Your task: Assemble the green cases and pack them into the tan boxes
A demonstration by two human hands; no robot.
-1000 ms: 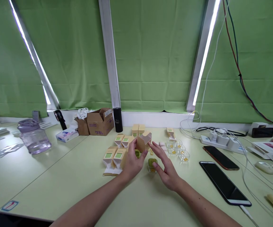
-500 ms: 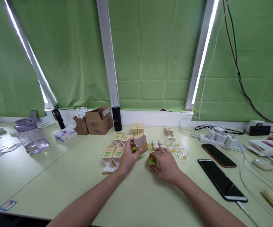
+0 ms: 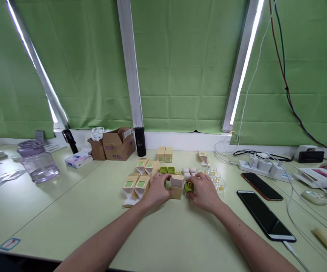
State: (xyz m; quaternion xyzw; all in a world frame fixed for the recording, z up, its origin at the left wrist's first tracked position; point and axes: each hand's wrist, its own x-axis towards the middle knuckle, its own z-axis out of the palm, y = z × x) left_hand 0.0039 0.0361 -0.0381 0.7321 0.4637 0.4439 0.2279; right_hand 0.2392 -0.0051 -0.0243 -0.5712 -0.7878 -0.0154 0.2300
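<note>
My left hand point(image 3: 158, 187) grips a small tan carton point(image 3: 176, 186) that stands upright on the pale green table point(image 3: 67, 211) with its top flaps open. My right hand point(image 3: 204, 192) holds a small green round item point(image 3: 188, 186) right beside the carton's right side. Several more tan cartons with green labels point(image 3: 135, 186) lie just left of my left hand. Two green items point(image 3: 167, 170) sit on the table behind the carton. Several clear cups with yellow centres point(image 3: 216, 177) stand behind my right hand.
Two black phones point(image 3: 265, 217) lie at the right, with a power strip and cables point(image 3: 261, 165) behind them. A brown cardboard box point(image 3: 118, 143), a black cylinder point(image 3: 140, 141), a tissue pack point(image 3: 79, 160) and a purple water jug point(image 3: 37, 161) stand at the back left.
My left hand brought the carton down from a tilted hold and stood it on the table. My right hand picked the green item off the table and moved it beside the carton.
</note>
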